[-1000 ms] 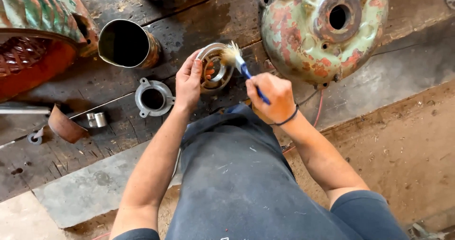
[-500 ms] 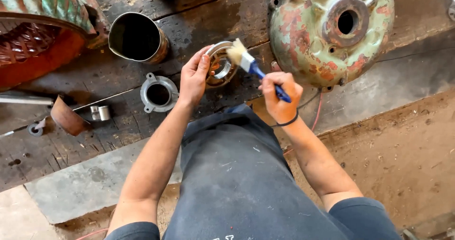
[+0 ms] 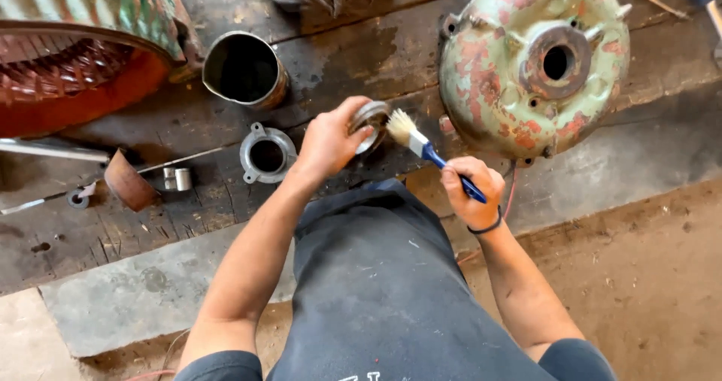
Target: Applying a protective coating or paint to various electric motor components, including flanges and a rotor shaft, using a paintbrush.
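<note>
My left hand (image 3: 328, 141) grips a round metal bearing ring (image 3: 370, 120), tilted up off the dark wooden planks, its far side hidden by my fingers. My right hand (image 3: 472, 193) holds a blue-handled paintbrush (image 3: 421, 144); its pale bristles touch the ring's right edge. Both hands work just above my knee in dark trousers (image 3: 383, 276).
A green, rust-stained motor end cover (image 3: 526, 65) lies to the right. A dark metal can (image 3: 244, 69) and a grey flanged bearing cap (image 3: 266, 154) sit to the left, beside a curved rusty strip (image 3: 128, 179), a small metal sleeve (image 3: 178, 178) and a large orange-green motor housing (image 3: 68, 65).
The left hand has lifted and tilted the ring upright. The brush has shifted from the ring's top to its right edge, and the right hand dropped slightly.
</note>
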